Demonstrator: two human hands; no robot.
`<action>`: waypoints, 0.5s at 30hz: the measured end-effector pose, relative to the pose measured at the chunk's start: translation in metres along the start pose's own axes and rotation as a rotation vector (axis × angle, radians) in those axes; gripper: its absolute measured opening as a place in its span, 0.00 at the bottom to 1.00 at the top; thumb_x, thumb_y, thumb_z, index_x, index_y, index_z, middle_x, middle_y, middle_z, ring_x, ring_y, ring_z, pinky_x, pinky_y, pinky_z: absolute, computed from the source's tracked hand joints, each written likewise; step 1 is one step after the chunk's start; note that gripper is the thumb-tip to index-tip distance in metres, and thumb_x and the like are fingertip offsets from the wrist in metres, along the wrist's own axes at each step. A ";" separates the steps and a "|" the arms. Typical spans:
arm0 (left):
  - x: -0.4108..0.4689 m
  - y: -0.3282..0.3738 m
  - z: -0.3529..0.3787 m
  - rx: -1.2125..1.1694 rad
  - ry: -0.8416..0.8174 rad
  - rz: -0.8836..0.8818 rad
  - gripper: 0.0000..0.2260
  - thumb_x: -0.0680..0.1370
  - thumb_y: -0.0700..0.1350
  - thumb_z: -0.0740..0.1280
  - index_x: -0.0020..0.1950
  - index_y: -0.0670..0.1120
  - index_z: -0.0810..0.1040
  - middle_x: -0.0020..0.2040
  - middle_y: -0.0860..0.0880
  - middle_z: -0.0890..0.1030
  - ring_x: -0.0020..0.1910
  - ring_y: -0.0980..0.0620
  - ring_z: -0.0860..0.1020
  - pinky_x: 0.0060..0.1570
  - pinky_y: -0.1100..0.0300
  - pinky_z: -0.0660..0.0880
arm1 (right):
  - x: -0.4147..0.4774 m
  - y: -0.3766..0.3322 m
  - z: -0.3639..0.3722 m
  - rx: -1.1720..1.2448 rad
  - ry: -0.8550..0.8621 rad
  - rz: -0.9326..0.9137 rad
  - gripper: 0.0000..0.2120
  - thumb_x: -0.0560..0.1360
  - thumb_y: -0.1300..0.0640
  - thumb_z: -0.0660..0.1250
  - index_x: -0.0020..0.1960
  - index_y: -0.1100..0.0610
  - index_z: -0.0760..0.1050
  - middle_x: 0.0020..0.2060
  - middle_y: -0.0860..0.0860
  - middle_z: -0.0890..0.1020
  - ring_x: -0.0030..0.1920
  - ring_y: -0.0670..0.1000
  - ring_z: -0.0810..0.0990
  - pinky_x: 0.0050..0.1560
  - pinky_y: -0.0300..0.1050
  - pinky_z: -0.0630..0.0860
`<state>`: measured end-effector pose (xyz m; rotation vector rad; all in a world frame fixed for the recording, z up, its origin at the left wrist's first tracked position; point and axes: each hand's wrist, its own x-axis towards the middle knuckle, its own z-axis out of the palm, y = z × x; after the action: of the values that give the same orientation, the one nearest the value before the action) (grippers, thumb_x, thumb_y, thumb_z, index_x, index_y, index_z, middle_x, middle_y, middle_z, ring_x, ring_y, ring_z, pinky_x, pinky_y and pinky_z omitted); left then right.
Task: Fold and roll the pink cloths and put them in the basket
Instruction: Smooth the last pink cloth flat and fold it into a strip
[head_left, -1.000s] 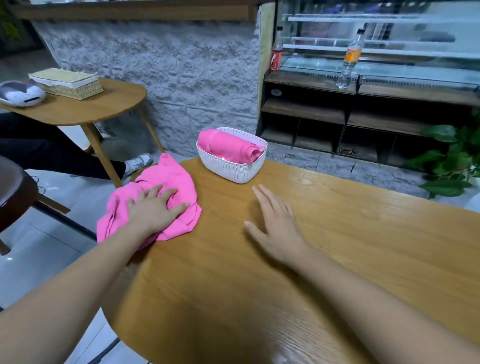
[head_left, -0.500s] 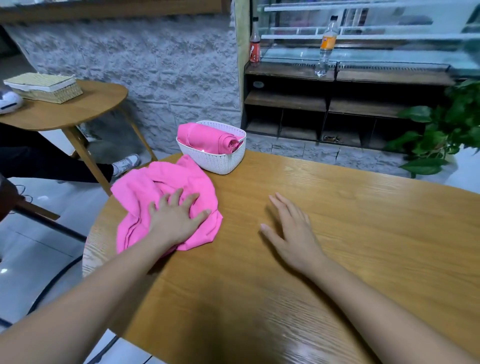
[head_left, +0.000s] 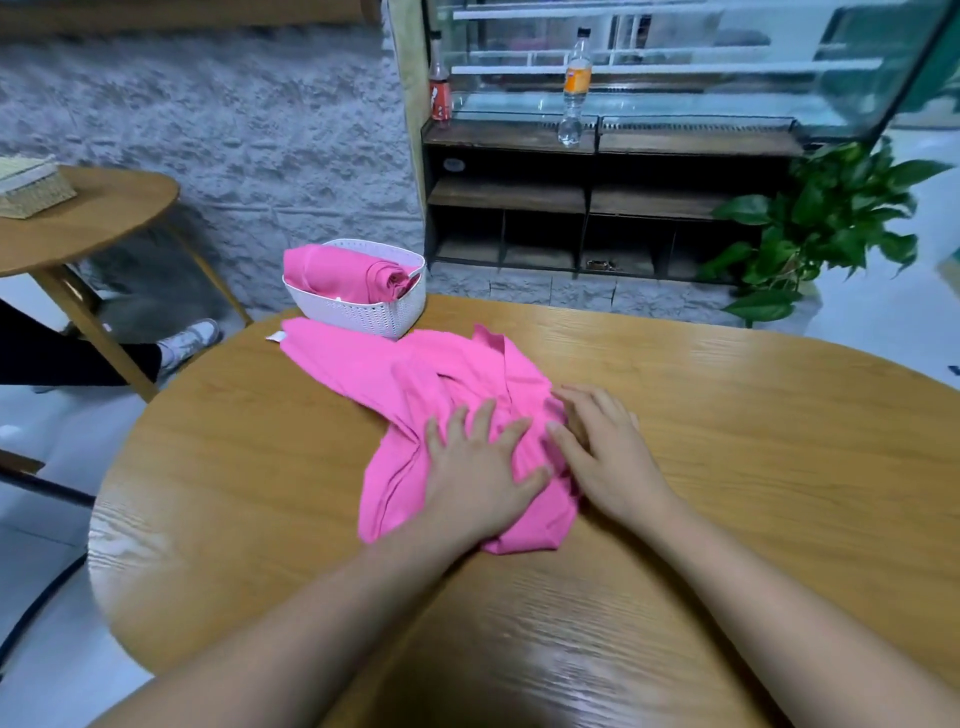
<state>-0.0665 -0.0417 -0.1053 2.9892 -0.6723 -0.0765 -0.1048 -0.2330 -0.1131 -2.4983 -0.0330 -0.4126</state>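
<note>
Fingers (head_left: 483, 423) of the left hand (head_left: 478, 473) lie straight and spread, pressing flat on the loose pink cloth (head_left: 415, 374) — nothing is pinched. Just right of them the right hand (head_left: 608, 457) rests with fingers relaxed, their tips touching the cloth's right edge, the palm over the wooden table (head_left: 753, 441). The cloth lies rumpled under both hands and stretches away beyond the left fingertips, its far edge just beside the white basket (head_left: 363, 319). Inside the basket sits a rolled pink cloth (head_left: 337, 275). Farther beyond stands a dark shelf (head_left: 509, 195) bearing an orange-labelled bottle (head_left: 576, 78) — and, off to the right of the fingers, a leafy plant (head_left: 831, 218).
</note>
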 end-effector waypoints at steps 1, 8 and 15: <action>0.000 0.009 0.001 -0.003 -0.008 0.014 0.36 0.76 0.75 0.52 0.82 0.64 0.58 0.86 0.49 0.53 0.83 0.39 0.52 0.78 0.30 0.44 | -0.001 0.005 -0.004 -0.005 0.015 0.007 0.21 0.83 0.41 0.62 0.73 0.48 0.74 0.69 0.44 0.75 0.71 0.50 0.72 0.68 0.52 0.67; -0.005 0.083 0.003 -0.050 -0.058 0.111 0.37 0.77 0.72 0.54 0.83 0.59 0.58 0.86 0.47 0.52 0.84 0.39 0.49 0.78 0.30 0.42 | -0.019 0.035 -0.034 -0.086 0.037 0.044 0.15 0.83 0.45 0.62 0.67 0.42 0.79 0.56 0.43 0.78 0.60 0.51 0.74 0.62 0.55 0.69; 0.002 0.121 -0.007 -0.292 -0.104 0.135 0.32 0.76 0.68 0.65 0.77 0.57 0.67 0.80 0.52 0.66 0.79 0.44 0.62 0.77 0.42 0.54 | -0.026 0.061 -0.065 -0.316 -0.061 0.215 0.13 0.84 0.40 0.59 0.57 0.46 0.78 0.50 0.50 0.81 0.57 0.58 0.77 0.57 0.55 0.69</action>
<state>-0.1158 -0.1515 -0.0877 2.6680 -0.7959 -0.2967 -0.1406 -0.3184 -0.1052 -2.7862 0.2964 -0.2679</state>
